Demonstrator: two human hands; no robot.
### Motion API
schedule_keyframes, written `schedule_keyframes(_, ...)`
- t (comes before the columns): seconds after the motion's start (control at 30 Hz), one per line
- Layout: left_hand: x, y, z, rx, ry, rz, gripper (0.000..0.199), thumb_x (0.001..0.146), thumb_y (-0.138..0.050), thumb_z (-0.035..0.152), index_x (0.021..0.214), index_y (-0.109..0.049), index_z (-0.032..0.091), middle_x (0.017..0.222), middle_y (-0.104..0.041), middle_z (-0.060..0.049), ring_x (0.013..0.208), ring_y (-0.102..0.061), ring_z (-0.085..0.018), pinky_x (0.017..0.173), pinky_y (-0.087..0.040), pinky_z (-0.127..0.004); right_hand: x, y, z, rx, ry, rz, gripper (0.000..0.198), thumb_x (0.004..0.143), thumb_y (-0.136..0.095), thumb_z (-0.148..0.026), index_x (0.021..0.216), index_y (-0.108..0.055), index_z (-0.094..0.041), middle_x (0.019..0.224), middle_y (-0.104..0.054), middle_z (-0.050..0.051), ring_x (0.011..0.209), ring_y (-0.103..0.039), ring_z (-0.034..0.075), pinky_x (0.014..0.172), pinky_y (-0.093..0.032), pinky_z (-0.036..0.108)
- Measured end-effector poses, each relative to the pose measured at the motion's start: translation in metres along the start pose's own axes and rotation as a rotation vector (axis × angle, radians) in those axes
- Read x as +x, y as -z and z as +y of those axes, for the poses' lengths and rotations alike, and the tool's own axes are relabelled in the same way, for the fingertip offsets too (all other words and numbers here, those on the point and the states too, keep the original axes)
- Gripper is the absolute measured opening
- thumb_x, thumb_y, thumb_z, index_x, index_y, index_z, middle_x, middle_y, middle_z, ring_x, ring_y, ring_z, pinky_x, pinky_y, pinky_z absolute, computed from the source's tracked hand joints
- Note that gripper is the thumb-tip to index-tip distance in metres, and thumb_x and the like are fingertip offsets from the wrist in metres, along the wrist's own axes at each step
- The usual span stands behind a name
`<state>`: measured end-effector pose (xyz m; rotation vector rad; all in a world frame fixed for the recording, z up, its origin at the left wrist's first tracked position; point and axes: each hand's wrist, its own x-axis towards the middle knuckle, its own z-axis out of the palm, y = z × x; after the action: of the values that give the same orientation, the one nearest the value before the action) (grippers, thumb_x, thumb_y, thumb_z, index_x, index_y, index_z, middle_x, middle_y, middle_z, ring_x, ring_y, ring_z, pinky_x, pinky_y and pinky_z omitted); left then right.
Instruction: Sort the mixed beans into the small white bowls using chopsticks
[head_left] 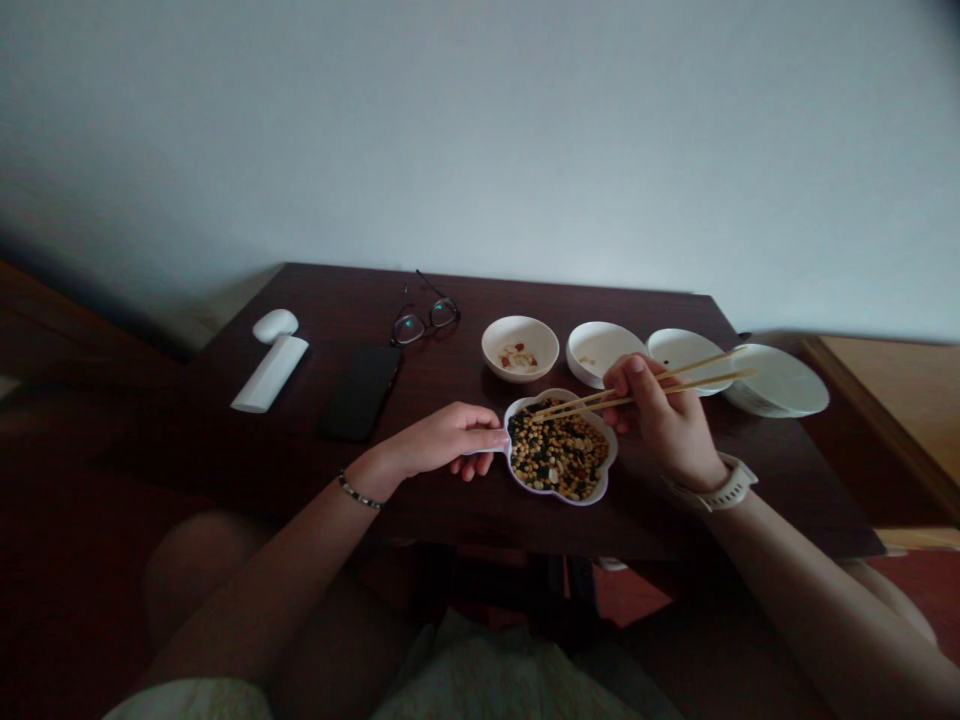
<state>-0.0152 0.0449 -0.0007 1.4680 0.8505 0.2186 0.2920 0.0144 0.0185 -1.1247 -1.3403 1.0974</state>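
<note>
My left hand (469, 438) is closed round the short handle of a white flower-shaped dish (612, 462). Mixed yellow and black beans (559, 450), with a few pale flat pieces among them, fill this dish. Above its right side, my right hand (664, 415) grips a pair of wooden chopsticks (585, 403). Their tips reach down to the beans at the dish's upper left; whether they pinch one is too small to tell. Just beyond stands a white bowl (520, 372) with red and pale pieces in it. Beside that, a second white bowl (589, 375) holds a few pale pieces.
Farther right are a third white bowl (694, 345), with a small dark bit inside, and a larger bowl (780, 385) near the table's right edge. Eyeglasses (426, 322), a black phone (362, 393), a white case (271, 375) and a rounded white object (275, 325) lie left. A wall backs the table.
</note>
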Motion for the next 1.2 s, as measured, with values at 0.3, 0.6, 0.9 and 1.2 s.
schedule_keyframes(0.3, 0.001, 0.0, 0.0, 0.0, -0.01, -0.006, 0.039, 0.104, -0.067, 0.055, 0.092, -0.066, 0.017, 0.076, -0.073, -0.001, 0.056, -0.063, -0.01, 0.048, -0.038, -0.02, 0.026, -0.009, -0.004, 0.285, 0.086, 0.274, 0.045, 0.099, -0.075, -0.059, 0.08, -0.058, -0.022, 0.081, -0.058, 0.0, 0.059, -0.059, 0.01, 0.046, -0.041, 0.022)
schedule_keyframes(0.6, -0.001, -0.001, 0.002, 0.009, -0.014, -0.01, 0.039, 0.103, -0.067, 0.055, 0.092, -0.065, 0.018, 0.076, -0.073, -0.001, 0.056, -0.063, -0.01, 0.048, -0.037, -0.021, 0.023, -0.011, -0.006, 0.281, 0.031, 0.191, 0.044, 0.101, -0.075, -0.057, 0.08, -0.062, -0.021, 0.077, -0.06, 0.0, 0.055, -0.057, 0.009, 0.044, -0.04, 0.021)
schedule_keyframes(0.9, 0.0, -0.001, -0.001, 0.011, -0.005, 0.008, 0.042, 0.103, -0.067, 0.059, 0.095, -0.068, 0.018, 0.076, -0.073, -0.002, 0.055, -0.062, -0.011, 0.048, -0.036, -0.021, -0.003, -0.004, -0.015, 0.009, -0.154, -0.197, 0.05, 0.105, -0.062, -0.066, 0.081, -0.066, -0.022, 0.057, -0.062, 0.001, 0.047, -0.052, 0.014, 0.044, -0.041, 0.027)
schedule_keyframes(1.2, 0.0, -0.001, 0.003, 0.02, 0.004, 0.005, 0.043, 0.101, -0.069, 0.06, 0.093, -0.067, 0.018, 0.074, -0.072, -0.002, 0.055, -0.062, -0.011, 0.047, -0.037, -0.021, -0.007, -0.006, -0.008, -0.058, -0.076, -0.186, 0.05, 0.11, -0.056, -0.064, 0.082, -0.061, -0.023, 0.061, -0.065, 0.001, 0.05, -0.056, 0.014, 0.048, -0.043, 0.027)
